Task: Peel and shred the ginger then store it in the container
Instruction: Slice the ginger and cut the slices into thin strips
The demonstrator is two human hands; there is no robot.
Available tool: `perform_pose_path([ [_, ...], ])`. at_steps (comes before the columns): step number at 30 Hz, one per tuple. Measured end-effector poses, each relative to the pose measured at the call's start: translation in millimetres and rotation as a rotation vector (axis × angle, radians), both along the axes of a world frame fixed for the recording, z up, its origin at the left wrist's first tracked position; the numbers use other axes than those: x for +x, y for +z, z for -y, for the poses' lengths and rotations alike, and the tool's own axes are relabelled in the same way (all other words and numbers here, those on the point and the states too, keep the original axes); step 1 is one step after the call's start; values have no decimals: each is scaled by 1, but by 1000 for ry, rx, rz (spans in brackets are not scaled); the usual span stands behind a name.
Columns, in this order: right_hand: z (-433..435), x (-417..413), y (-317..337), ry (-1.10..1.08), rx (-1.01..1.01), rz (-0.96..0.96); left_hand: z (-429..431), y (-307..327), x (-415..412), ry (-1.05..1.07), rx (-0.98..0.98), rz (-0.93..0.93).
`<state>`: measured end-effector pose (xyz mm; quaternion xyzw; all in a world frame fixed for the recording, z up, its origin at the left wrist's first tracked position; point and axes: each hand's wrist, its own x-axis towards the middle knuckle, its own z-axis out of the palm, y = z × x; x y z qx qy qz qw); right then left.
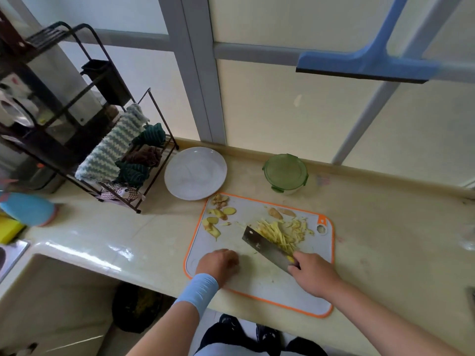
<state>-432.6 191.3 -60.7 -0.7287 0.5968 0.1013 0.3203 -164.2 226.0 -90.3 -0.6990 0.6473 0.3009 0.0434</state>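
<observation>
A pile of yellow ginger shreds (281, 233) lies on the white cutting board with an orange rim (259, 283). My right hand (314, 274) grips the handle of a cleaver (264, 246), whose blade rests against the left side of the shreds. My left hand (219, 262) sits on the board's near left part with its fingers curled; whether it holds anything is hidden. Ginger peels and slices (218, 214) lie at the board's far left corner. Two peeled pieces (280, 213) lie behind the shreds. The green-lidded container (285, 173) stands closed behind the board.
A white plate (195, 173) sits left of the container. A black rack with cloths (120, 160) stands at the left. A sink (10, 255) is at the far left. A blue squeegee (365, 65) hangs at the window. The counter edge runs just below the board.
</observation>
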Motion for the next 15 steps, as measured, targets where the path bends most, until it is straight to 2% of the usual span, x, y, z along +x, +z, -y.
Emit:
perform_pose_path([
  [5, -14, 21, 4, -34, 98, 55, 21, 8, 19, 288, -48, -144],
  [8, -22, 35, -1, -14, 153, 47, 28, 7, 41, 434, -150, -143],
  [10, -23, 38, -5, -29, 143, 33, 34, 5, 49, 411, -195, -140],
  [15, -11, 26, -6, -226, -36, -53, 52, -2, 43, 151, -309, -132],
])
